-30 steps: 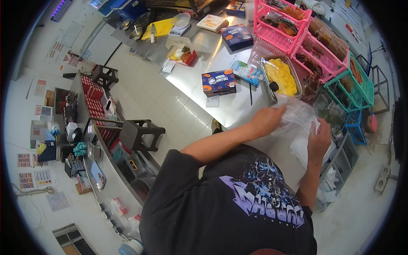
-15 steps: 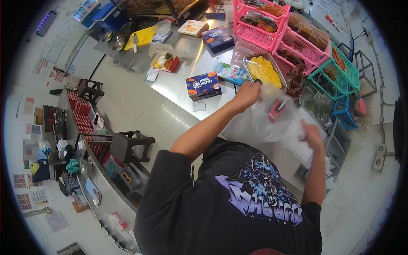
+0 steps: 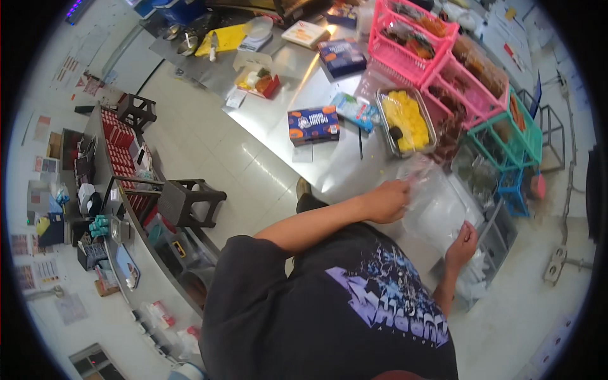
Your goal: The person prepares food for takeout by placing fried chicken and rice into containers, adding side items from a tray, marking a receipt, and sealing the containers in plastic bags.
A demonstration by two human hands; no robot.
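My left hand (image 3: 387, 201) grips the upper left edge of a clear plastic bag (image 3: 437, 209) lying on the steel counter (image 3: 329, 152). The bag's lower right edge is pinched by my right hand (image 3: 462, 244), so the bag is stretched between both hands. Just beyond the bag stands a metal tray of yellow pieces (image 3: 407, 120). A dark blue and orange box (image 3: 313, 125) lies to the left of the tray, with a light blue packet (image 3: 356, 109) between them.
Pink baskets (image 3: 415, 44) and green and blue baskets (image 3: 513, 145) of goods line the counter's far and right side. A dark stool (image 3: 190, 201) stands on the tiled floor at left, beside a cluttered shelf (image 3: 120, 183). A yellow board (image 3: 225, 38) lies far back.
The view has shifted. The plastic bag came down from in front of me onto the counter, and both hands lowered with it, still holding its edges.
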